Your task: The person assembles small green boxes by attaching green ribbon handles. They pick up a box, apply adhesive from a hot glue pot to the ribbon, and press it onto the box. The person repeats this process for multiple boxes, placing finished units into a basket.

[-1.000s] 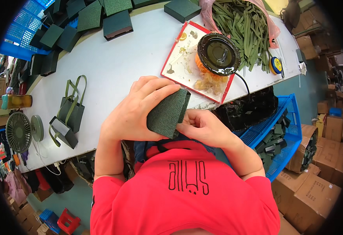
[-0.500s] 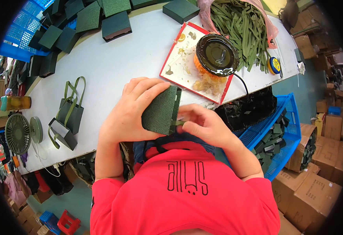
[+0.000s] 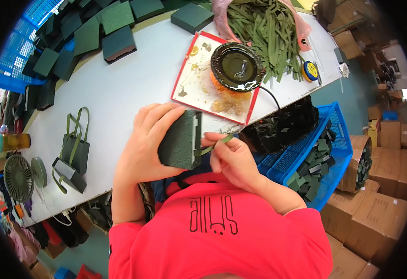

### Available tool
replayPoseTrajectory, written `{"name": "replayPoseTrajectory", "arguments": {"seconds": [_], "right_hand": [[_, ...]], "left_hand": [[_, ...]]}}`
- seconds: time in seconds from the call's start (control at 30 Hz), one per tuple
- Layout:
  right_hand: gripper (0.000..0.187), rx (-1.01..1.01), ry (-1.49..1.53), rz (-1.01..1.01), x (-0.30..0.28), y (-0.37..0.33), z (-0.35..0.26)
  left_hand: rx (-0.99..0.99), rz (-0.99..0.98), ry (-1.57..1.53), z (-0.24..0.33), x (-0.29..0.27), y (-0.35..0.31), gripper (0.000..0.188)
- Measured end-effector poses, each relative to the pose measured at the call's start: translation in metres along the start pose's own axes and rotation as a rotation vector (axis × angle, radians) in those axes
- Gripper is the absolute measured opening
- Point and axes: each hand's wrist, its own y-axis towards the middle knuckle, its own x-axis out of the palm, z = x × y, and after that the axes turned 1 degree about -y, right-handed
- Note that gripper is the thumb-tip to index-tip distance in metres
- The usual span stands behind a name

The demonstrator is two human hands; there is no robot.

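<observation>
My left hand (image 3: 148, 139) is wrapped round a dark green box (image 3: 179, 142) with a textured face, held above the table's front edge. A pale strip runs along the box's right side. Between the fingertips of my right hand (image 3: 235, 158) is the end of a green ribbon (image 3: 216, 143), which stretches from the box's right side. Behind the box, on a white board with a red edge (image 3: 191, 76), stands a round black pot (image 3: 237, 67) of dark glossy liquid, its orange lower part smeared with amber drips.
Loose green ribbons (image 3: 273, 35) fill a pink bag at the back. Two small handled boxes (image 3: 76, 156) stand left, near a green fan (image 3: 19, 177). Green boxes (image 3: 117, 18) pile up far left. A blue crate (image 3: 336, 153) of green pieces sits right, beside cardboard cartons (image 3: 375, 216).
My right hand has drawn away from the box to the right, and more of the ribbon now shows taut between them. The box has turned slightly. The whole view has shifted a little.
</observation>
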Motion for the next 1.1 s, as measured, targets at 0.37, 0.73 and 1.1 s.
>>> {"name": "replayPoseTrajectory", "arguments": {"seconds": [0.37,0.73,1.1], "right_hand": [[0.037,-0.187,0.208,0.223,-0.039,0.003,-0.038],[0.018,-0.395,0.052,0.264,-0.038,0.014,-0.049],[0.02,-0.411,-0.239,0.329,-0.041,0.043,-0.067]], "left_hand": [[-0.13,0.061,0.104,-0.014,-0.017,-0.031,0.096],[-0.131,0.016,0.083,-0.013,-0.016,-0.031,0.096],[-0.072,-0.032,0.06,-0.007,-0.004,-0.018,0.093]]}}
